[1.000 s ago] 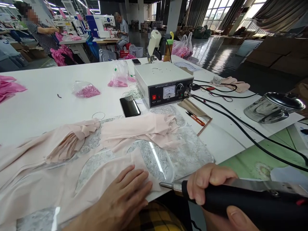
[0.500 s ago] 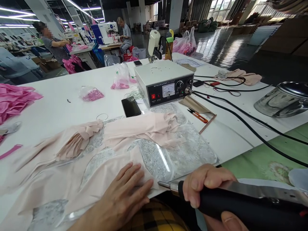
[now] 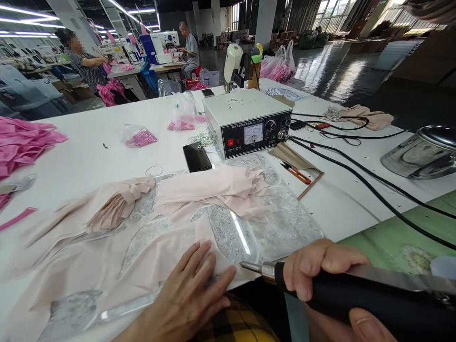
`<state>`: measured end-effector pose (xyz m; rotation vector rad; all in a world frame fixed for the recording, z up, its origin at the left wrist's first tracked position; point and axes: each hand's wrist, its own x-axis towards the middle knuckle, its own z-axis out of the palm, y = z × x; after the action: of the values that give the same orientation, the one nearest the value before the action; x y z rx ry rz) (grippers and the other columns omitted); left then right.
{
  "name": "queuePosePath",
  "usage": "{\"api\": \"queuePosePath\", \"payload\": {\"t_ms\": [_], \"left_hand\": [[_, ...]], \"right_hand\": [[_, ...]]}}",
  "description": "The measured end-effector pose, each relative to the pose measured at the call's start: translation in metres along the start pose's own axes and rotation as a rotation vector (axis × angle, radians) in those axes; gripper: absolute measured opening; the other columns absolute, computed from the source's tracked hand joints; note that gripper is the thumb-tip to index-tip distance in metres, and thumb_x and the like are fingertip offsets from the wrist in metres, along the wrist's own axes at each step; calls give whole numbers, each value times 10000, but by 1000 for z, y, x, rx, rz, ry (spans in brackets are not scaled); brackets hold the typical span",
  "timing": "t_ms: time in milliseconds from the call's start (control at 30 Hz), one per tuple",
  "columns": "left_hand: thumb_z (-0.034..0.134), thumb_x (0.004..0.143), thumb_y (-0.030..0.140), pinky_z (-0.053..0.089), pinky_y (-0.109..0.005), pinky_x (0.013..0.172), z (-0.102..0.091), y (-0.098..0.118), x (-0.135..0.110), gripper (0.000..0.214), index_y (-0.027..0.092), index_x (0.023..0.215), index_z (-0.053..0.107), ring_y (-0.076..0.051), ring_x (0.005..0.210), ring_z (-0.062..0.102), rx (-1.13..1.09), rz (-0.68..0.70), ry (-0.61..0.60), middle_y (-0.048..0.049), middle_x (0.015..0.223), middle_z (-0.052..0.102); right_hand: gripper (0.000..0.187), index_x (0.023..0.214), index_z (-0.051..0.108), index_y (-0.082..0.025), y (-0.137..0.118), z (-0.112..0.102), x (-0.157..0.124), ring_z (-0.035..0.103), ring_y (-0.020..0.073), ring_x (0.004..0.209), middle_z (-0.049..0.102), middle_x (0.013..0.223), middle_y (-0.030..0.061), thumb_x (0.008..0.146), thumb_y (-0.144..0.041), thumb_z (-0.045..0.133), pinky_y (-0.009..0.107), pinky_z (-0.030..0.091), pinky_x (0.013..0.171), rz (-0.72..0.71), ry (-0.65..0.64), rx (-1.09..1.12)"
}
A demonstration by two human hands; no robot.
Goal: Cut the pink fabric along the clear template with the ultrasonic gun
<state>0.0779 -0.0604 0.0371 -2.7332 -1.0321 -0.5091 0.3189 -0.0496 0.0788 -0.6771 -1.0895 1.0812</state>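
My left hand (image 3: pixel 192 285) lies flat on a pale pink piece of fabric (image 3: pixel 174 244), fingers stretched out. At the lower right, my right hand (image 3: pixel 324 266) is wrapped round a black handheld ultrasonic welder (image 3: pixel 377 299). Its pointed metal tip is at the fabric's near right corner, just right of my left fingertips; whether it touches the cloth I cannot tell. Under the fabric is a clear, glossy mat (image 3: pixel 285 228) with a grey pattern. A folded stack of the same fabric (image 3: pixel 213 187) lies beyond my left hand, and a gathered bundle (image 3: pixel 114 204) to its left.
A white welder control box (image 3: pixel 249 118) stands behind the mat, black cables (image 3: pixel 359 171) running right. Near it are a black phone (image 3: pixel 197 157), orange thread snips (image 3: pixel 297 173) and a shiny metal pot (image 3: pixel 416 152). Bright pink fabric (image 3: pixel 24 145) lies far left. Two people work in the background.
The welder's tip has shifted slightly right and up along the fabric's corner. My left hand stays flat on the cloth, a touch farther right. The whole view has shifted slightly.
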Motion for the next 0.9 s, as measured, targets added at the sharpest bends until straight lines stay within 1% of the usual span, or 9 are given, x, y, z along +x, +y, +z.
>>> {"api": "queuePosePath", "payload": {"t_ms": [67, 133, 400, 600, 767, 900], "left_hand": [[596, 945, 394, 462, -494, 1039, 2, 1, -1, 357, 258, 1275, 610, -306, 1216, 538, -2, -12, 13, -84, 1135, 611], [588, 948, 411, 450, -492, 1044, 4, 1, -2, 357, 264, 1273, 610, -306, 1217, 537, 1, -14, 15, -81, 1132, 612], [593, 932, 491, 454, -470, 1021, 0, 2, 2, 411, 278, 1283, 590, -304, 1195, 538, 46, -4, -7, -73, 1091, 602], [603, 923, 494, 408, -489, 1054, 5, 4, -2, 421, 289, 1288, 568, -307, 1213, 515, 16, -42, -9, -75, 1111, 586], [606, 923, 483, 430, -498, 1033, 5, 5, -2, 413, 278, 1281, 579, -318, 1217, 510, 2, -39, 7, -83, 1122, 584], [586, 937, 478, 448, -484, 1010, 4, 5, -1, 387, 279, 1268, 593, -317, 1210, 517, 7, -44, 32, -90, 1148, 583]], "right_hand": [[171, 963, 589, -261, 1, 4, 4, 552, 148, 585, 543, 735, 11, 835, -374, 578, 310, 534, 524, -64, -25, 45], [171, 972, 592, -250, 4, 8, 8, 546, 137, 580, 543, 749, 12, 838, -356, 577, 294, 529, 517, -97, -33, 68], [179, 976, 608, -246, 6, 12, 8, 541, 140, 561, 554, 758, 23, 831, -353, 599, 305, 522, 498, -83, -69, 76], [168, 960, 605, -239, 8, 18, 9, 538, 138, 567, 559, 738, 20, 842, -356, 592, 298, 522, 517, -79, -46, 60], [166, 964, 599, -236, 13, 23, 9, 549, 123, 571, 557, 776, 14, 837, -342, 592, 284, 531, 521, -80, -74, 79], [153, 950, 588, -236, 22, 29, 13, 551, 131, 581, 550, 786, 16, 837, -339, 580, 310, 530, 534, -98, -28, 83]]}}
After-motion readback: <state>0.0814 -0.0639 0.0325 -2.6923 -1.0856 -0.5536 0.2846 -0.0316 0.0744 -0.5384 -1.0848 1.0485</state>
